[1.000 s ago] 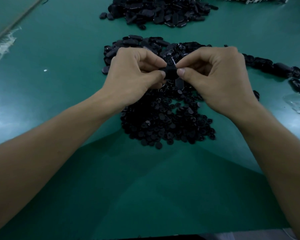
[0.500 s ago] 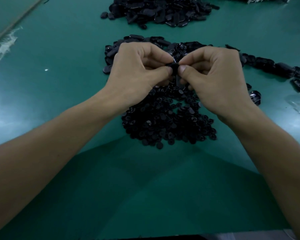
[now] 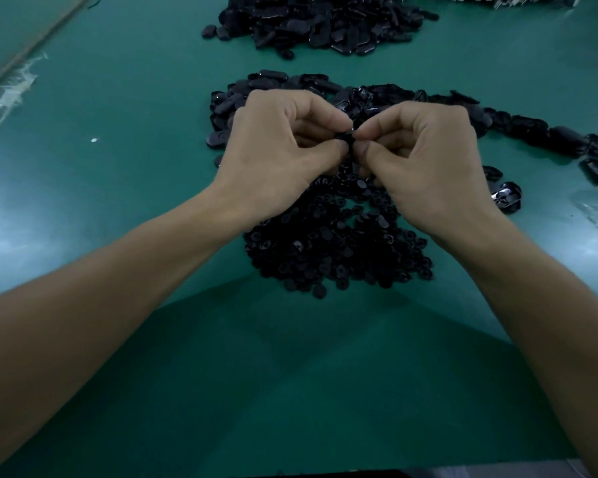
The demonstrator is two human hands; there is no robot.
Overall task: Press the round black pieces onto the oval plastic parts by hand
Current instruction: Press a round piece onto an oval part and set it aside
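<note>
1. Dim overall; cool teal cast across the table (image 3: 125, 201).
2. Pale, soft glare at the table's left and right edges.
3. Broad wedge-shaped shadow on the near table, between the forearms (image 3: 101, 332).
4. Heap of round pieces (image 3: 339, 246) reads as one dark mass, few glints.
5. Piece (image 3: 350, 138) pinched between left hand (image 3: 277, 150) and right hand (image 3: 428, 160): detail lost in shade.
6. Wide-angle stretch swells the forearms toward the lower corners; far heap (image 3: 318, 22) soft.

The tabletop (image 3: 135, 188) was a smooth green mat with a dull sheen. The oval plastic parts (image 3: 325, 25) looked glossy black, the round pieces (image 3: 325, 250) matt.
</note>
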